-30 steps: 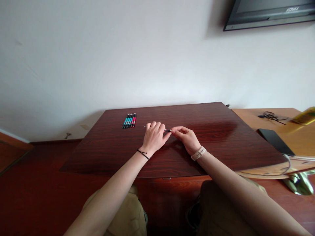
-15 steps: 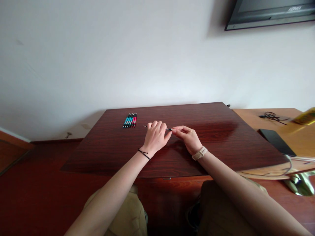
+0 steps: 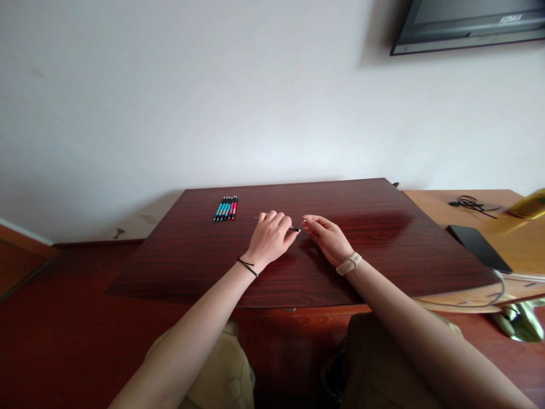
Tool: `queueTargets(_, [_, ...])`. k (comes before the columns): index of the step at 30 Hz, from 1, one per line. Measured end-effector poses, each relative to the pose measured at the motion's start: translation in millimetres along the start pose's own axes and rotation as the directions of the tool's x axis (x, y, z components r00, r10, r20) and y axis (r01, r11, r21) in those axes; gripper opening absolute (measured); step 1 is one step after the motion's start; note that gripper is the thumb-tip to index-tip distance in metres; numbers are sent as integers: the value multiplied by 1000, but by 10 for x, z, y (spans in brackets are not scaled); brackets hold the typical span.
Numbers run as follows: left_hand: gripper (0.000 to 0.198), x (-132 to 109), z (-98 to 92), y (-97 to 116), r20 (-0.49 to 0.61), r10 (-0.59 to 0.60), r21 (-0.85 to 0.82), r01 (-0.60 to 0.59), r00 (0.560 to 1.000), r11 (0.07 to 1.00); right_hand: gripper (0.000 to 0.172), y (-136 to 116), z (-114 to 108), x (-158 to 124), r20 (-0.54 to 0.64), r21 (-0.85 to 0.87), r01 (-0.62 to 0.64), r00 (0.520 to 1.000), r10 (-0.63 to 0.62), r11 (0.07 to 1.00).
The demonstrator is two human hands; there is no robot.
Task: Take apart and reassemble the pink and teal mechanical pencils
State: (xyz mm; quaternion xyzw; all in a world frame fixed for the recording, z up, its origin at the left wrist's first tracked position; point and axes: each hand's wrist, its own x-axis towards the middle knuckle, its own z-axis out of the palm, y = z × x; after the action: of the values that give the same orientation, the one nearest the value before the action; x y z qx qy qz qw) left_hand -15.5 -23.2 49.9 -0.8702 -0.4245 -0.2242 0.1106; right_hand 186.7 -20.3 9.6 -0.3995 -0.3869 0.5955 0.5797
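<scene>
My left hand (image 3: 269, 238) is closed around a thin dark pencil (image 3: 294, 229) above the dark wooden table (image 3: 383, 250). The pencil's ends stick out on both sides of the fist. My right hand (image 3: 326, 237) hovers just right of it, fingers curled in a pinch on a tiny part I cannot make out. A small gap separates the right fingertips from the pencil's end. A neat row of several teal and red pencils (image 3: 225, 208) lies on the table to the far left of my hands.
A lighter wooden desk (image 3: 434, 200) adjoins on the right with a black phone (image 3: 477, 246), a tangled cable (image 3: 470, 202) and a yellow object (image 3: 530, 203). A screen (image 3: 464, 25) hangs on the white wall. My knees sit under the table's front edge.
My right hand has pulled away from the pencil's end, opening a small gap. My left hand has tilted the pencil slightly.
</scene>
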Motion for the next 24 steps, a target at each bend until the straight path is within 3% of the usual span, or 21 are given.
queueTargets(4, [28,44,16,-41,-87,-178,-341,138,980,930,48,39,-12,10,15,-23,-41,999,42,999])
queueTargets(7, [42,104,37,-120,-83,-383,-681,228,920,696,47,46,-15,10,40,-3,-64,997,64,998])
queueTargets(9, [51,141,58,-190,-65,-492,-815,238,868,529,46,44,-14,4,68,2,-72,995,71,997])
queueTargets(14, [59,166,128,-324,18,-685,-955,215,728,203,50,44,-17,-1,96,-11,-63,993,64,998])
queueTargets(19, [45,148,189,-343,197,-681,-979,101,705,-179,44,42,-31,17,101,-64,-2,995,8,998])
queueTargets(21, [42,141,212,-336,233,-672,-967,93,703,-238,43,42,-42,28,92,-95,21,996,-12,995])
queueTargets(24, [41,127,244,-326,252,-676,-962,105,693,-251,47,49,-60,45,62,-124,21,998,-13,992])
